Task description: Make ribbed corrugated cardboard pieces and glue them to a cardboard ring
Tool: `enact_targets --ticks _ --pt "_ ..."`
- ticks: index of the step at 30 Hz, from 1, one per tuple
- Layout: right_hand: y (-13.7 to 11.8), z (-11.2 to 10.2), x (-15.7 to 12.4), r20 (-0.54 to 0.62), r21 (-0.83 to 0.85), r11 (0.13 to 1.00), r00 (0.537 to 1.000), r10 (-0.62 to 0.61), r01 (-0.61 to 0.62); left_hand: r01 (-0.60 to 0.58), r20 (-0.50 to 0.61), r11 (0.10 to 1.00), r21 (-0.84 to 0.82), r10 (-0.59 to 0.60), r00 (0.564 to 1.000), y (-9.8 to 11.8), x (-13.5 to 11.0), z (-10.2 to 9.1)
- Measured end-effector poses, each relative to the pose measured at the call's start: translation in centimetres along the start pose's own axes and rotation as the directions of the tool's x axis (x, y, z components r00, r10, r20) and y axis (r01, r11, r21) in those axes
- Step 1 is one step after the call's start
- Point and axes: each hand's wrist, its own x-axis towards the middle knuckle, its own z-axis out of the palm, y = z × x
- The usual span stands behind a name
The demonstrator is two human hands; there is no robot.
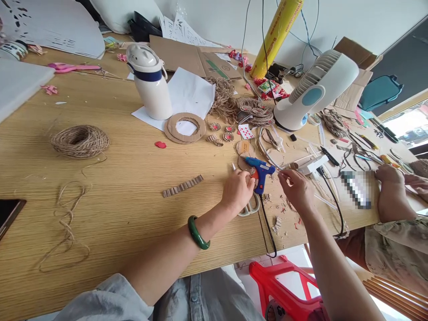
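Note:
My left hand (238, 191) is closed at the orange trigger of a blue hot glue gun (264, 171), whose nozzle points left. Its black cord drops past the table edge. Just behind the gun, the fingertips of my right hand (297, 187) pinch a thin, pale glue stick (278, 170) at its rear end; the fingers partly hide it. Under the left hand lie scissors (250, 208), their blades covered. Cardboard discs (245, 147) lie beyond the gun. A corrugated cardboard strip (183, 186) rests to the left.
Twine (80, 141), a white flask (150, 84), cardboard rings (170, 129) and small cardboard flowers (228, 136) are spread over the table. A white fan (314, 89) stands at back right, near a power strip (312, 165). At right, another person's hand (389, 174) rests on the table.

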Motion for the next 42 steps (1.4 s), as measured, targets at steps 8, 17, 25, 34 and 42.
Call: enact_targets --ticks 8,17,25,34,42 --pt "-5.1 -3.3 0.4 0.021 -0.105 0.994 1.000 0.021 -0.019 0.032 -0.002 0.966 0.258 -0.032 0.999 1.7 0.4 0.8" --pt "-7.3 -4.4 0.4 0.086 -0.115 0.990 0.992 0.093 -0.082 0.118 -0.085 0.981 0.151 -0.106 0.991 2.1 0.8 1.5" --pt "-7.2 -5.2 -1.0 0.124 -0.151 0.987 0.989 0.077 -0.058 0.083 -0.138 0.997 0.007 -0.081 0.987 1.5 0.1 2.4" --pt "-6.9 -5.3 -0.9 0.182 -0.226 0.973 0.980 0.079 -0.037 0.002 -0.161 0.999 0.044 0.005 0.987 0.4 -0.1 3.0" --pt "-6.1 -5.1 -1.0 0.173 -0.079 0.992 0.979 0.108 -0.096 -0.054 -0.105 0.998 0.041 0.058 0.993 0.1 -0.2 1.9"
